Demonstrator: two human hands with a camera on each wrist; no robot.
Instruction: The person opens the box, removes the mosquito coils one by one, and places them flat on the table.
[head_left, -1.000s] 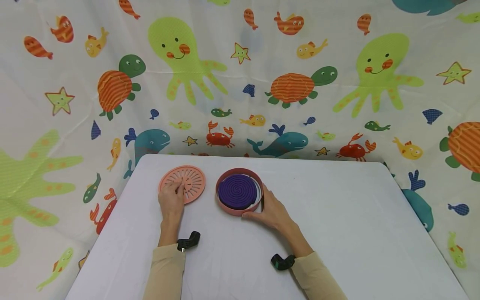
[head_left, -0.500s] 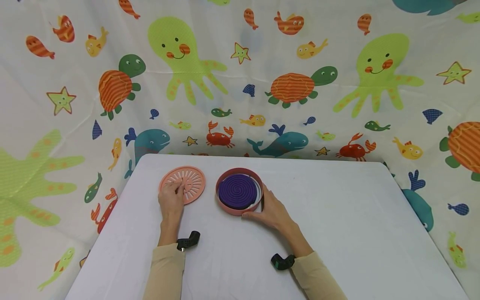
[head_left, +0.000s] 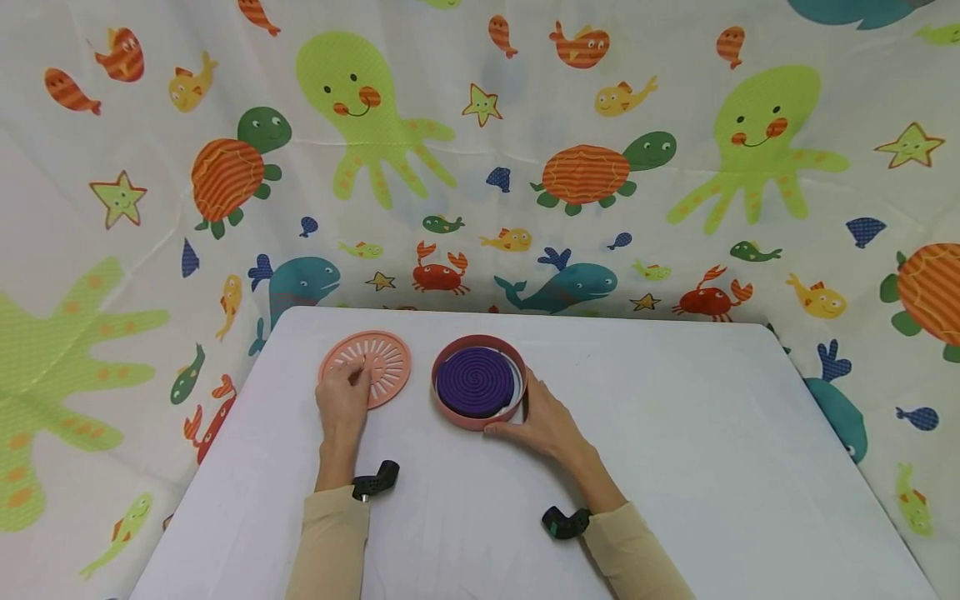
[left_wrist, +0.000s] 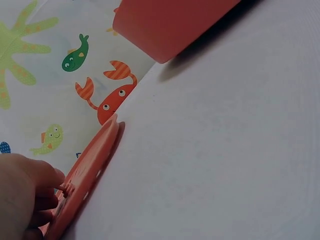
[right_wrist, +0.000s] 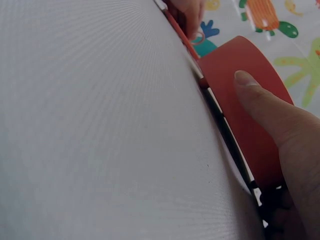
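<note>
A pinkish-orange round lid with radial slots (head_left: 390,371) lies on the table at the left. My left hand (head_left: 343,404) is over its near-left part, thumb and fingertips pinching a small handle at the lid's middle, partly hidden by the fingers. To its right stands a round red mosquito coil holder (head_left: 467,423), uncovered, with a purple spiral mosquito coil (head_left: 476,383) inside. My right hand (head_left: 551,423) grips the holder from the right. In the right wrist view the thumb (right_wrist: 260,102) presses along the red outer wall; the other fingers are mostly hidden.
A white-covered table (head_left: 720,450) bears both pieces, which lie near its far edge with a small gap between them. Behind hangs a white curtain (head_left: 420,83) printed with sea animals. A black wrist camera (head_left: 377,480) sits on each wrist.
</note>
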